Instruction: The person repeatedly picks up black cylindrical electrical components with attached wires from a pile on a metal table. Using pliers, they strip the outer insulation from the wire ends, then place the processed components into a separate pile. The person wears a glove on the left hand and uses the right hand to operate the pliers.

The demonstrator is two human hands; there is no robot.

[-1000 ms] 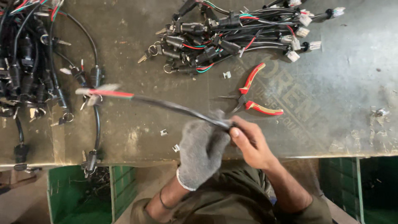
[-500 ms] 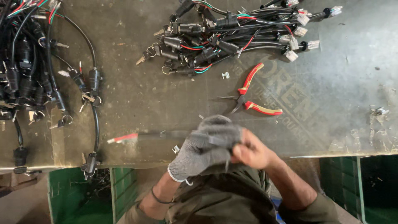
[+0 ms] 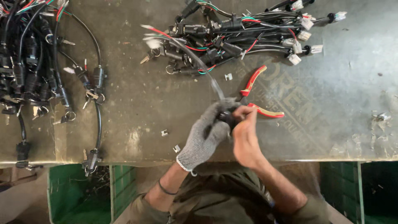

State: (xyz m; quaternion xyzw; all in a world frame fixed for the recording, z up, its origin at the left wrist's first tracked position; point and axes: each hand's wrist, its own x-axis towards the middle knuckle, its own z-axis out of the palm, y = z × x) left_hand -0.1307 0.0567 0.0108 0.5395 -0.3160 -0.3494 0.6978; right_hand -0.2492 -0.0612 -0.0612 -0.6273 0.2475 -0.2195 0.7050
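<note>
Since half a second ago, the blurred cable (image 3: 195,56) has been swung far; both left hand (image 3: 205,135) and right hand (image 3: 244,128) are closed on its black end, best kept steady.

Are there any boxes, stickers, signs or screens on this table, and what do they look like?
No boxes, stickers or screens.
Faded lettering: large pale stencilled marks slanting across the grey metal table, right of the red-handled pliers.
Green crates: plain, below the table's front edge.
</note>
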